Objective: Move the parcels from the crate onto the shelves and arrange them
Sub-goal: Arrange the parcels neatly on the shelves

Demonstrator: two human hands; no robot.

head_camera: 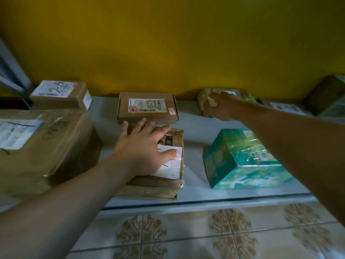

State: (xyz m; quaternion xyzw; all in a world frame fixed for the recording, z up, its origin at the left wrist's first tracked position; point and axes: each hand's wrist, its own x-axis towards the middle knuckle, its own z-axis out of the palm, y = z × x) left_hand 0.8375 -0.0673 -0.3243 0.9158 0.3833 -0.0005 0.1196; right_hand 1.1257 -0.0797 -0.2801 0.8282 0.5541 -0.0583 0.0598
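My left hand (143, 146) lies flat, fingers spread, on top of a brown taped parcel (173, 176) with a white label at the shelf's front middle. My right hand (222, 107) reaches to the back of the shelf and grips the left end of a greenish wrapped parcel (242, 95) against the yellow wall. A flat brown carton (147, 107) with a printed label lies just behind my left hand. A teal wrapped box (240, 157) stands at the front right, under my right forearm.
A big brown box (43, 146) fills the left of the white shelf (194, 126), with a smaller labelled box (59, 96) behind it. More parcels (328, 98) sit at the far right. Patterned floor tiles (186, 234) lie below the shelf edge.
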